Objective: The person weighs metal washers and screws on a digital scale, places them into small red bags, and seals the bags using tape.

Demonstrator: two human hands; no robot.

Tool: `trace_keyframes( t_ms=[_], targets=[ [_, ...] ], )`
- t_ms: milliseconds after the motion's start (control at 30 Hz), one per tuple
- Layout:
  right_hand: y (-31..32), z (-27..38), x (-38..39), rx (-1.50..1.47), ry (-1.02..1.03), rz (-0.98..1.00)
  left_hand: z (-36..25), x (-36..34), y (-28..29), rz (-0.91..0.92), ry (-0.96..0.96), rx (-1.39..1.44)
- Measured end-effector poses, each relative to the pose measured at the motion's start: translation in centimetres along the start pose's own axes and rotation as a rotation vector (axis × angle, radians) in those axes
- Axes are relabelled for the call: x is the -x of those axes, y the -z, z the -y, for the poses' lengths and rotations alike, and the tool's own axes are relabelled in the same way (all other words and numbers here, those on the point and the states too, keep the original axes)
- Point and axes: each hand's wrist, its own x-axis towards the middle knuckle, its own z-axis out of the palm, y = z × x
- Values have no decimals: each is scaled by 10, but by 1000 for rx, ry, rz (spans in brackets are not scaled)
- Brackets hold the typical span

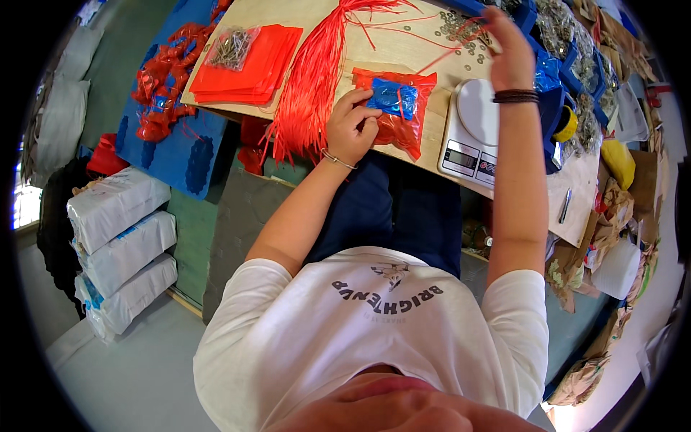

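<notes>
A blue packet (392, 101) lies on a shiny red plastic bag (412, 140) at the table's front edge, right before me. With bent fingers, my left hand (353, 128) presses on the packet's left side. A thin red strip (440, 60) crosses the packet and runs up to the right. Its far end is in my right hand (509, 50), raised above the white kitchen scale (461, 147); motion blurs the fingers, which look closed. Left of the bag, a thick bundle of red strips (311, 86) hangs over the table edge.
A stack of red plastic sheets (277, 54) bears a clear bag of metal parts (230, 49). Loose washers (464, 32) lie at the far side. Blue bins (568, 72) of hardware line the right. Red packages (169, 79) cover a blue surface (169, 155) at left, above white wrapped packs (119, 205).
</notes>
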Motion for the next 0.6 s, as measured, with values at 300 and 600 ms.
trace_keyframes(
  t_ms=[300,600],
  targets=[
    [-7,-27,112,6,-446,335,-1,1,7,50,9,-3],
    [-40,-44,164,-256,-524,296,-27,-17,22,441,415,-26]
  ],
)
